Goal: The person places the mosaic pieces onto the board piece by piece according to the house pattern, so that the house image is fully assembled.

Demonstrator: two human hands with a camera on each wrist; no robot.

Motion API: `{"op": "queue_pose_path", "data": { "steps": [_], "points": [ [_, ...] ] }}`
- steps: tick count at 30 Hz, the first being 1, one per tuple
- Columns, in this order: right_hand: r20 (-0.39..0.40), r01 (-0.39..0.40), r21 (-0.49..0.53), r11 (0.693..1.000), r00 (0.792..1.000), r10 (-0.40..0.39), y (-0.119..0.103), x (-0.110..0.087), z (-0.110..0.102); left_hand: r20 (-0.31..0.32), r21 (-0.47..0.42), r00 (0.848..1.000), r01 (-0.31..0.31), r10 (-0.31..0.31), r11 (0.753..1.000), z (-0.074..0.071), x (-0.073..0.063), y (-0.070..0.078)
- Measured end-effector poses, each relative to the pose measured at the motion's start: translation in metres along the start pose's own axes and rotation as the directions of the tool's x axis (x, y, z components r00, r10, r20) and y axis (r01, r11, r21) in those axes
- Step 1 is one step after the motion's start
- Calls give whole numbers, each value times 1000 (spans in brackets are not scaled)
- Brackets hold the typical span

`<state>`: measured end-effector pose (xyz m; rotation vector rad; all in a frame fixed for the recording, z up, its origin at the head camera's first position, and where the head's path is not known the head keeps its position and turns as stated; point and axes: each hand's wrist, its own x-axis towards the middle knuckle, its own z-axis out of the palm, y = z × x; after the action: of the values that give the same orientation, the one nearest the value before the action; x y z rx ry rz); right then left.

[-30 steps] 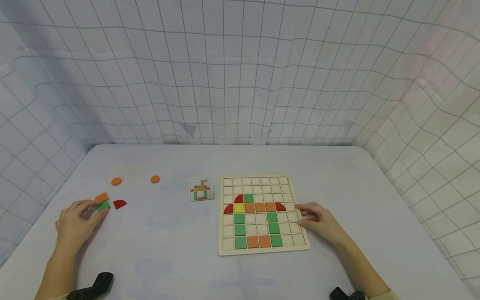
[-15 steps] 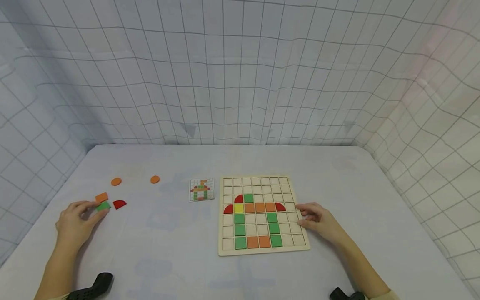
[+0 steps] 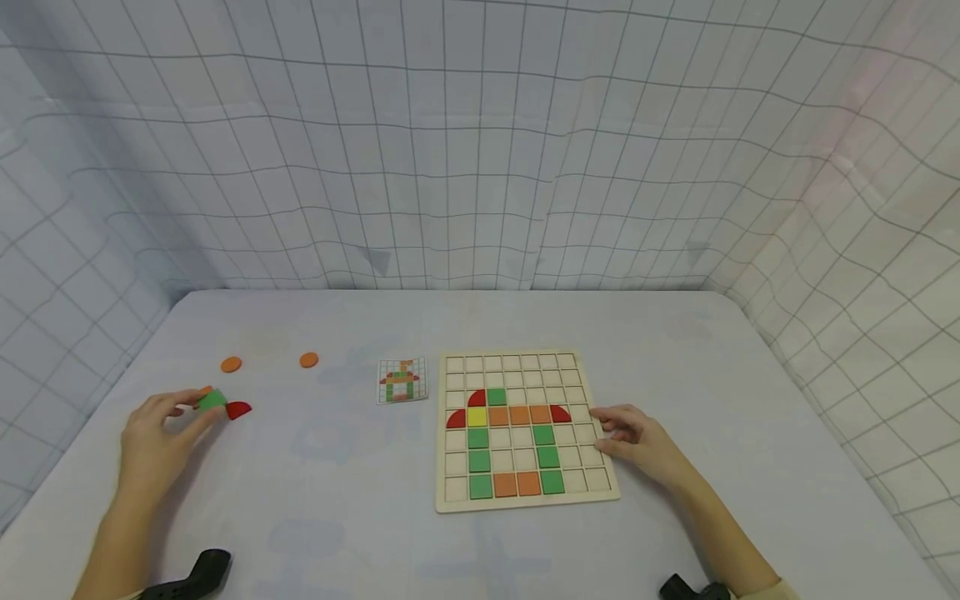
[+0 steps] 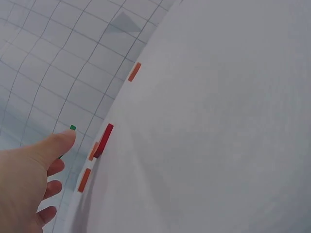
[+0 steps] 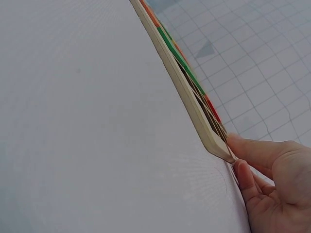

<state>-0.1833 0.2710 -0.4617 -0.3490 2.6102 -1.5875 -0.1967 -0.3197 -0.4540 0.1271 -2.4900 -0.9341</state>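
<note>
In the head view my left hand (image 3: 153, 446) pinches a green square tile (image 3: 212, 401) between thumb and fingers, just off the table. In the left wrist view only a corner of the green tile (image 4: 73, 127) shows past the thumb. Behind it an orange square tile (image 3: 206, 389) is mostly hidden, and a red quarter-circle tile (image 3: 238, 410) lies close to the right. My right hand (image 3: 641, 446) holds the right edge of a wooden grid board (image 3: 528, 505), its thumb on the rim in the right wrist view. Green, orange, red and yellow tiles sit in the board's cells.
Two orange round tiles (image 3: 231, 364) (image 3: 308, 360) lie beyond the left hand. A small pattern card (image 3: 402, 381) lies left of the board. Grid-lined white curtains (image 3: 480, 167) enclose the white table (image 3: 337, 517) at the back and sides.
My left hand has lifted the green tile from the table and shifted slightly right and away, so the tile now covers most of the orange square. My right hand stays at the board.
</note>
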Motion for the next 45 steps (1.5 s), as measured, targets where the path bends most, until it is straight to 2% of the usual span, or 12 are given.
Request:
{"op": "queue_pose_path", "data": {
  "steps": [5,8,12,17,26,30,33,37,41,45],
  "points": [
    [2,-1,-4,1000,1000,1,0,0,0,4,-31,999,-54,54,998,8,2,20],
    [6,-6,-2,1000,1000,6,0,0,0,3,-26,993,-117,117,993,17,4,33],
    [4,-7,-2,1000,1000,8,0,1,0,23,-58,978,-206,207,977,32,6,51],
    [-6,7,-3,1000,1000,-7,0,1,0,75,-120,957,-270,280,955,55,9,79],
    [-13,11,-14,1000,1000,-11,-2,1,1,142,-205,916,-343,374,917,103,8,120],
    [-12,-1,-11,1000,1000,1,-2,1,1,202,-232,901,-336,383,913,122,6,138],
    [-14,0,-8,1000,1000,0,-2,1,1,233,-221,890,-344,392,913,135,3,151],
    [-17,1,-8,1000,1000,-1,-3,0,1,255,-214,871,-373,420,903,150,-3,170],
    [-15,2,3,1000,1000,-2,-3,0,1,267,-221,838,-427,476,877,165,-7,185],
    [-13,3,10,1000,1000,-3,-3,0,1,296,-215,809,-461,507,861,179,-10,198]
  ]
}}
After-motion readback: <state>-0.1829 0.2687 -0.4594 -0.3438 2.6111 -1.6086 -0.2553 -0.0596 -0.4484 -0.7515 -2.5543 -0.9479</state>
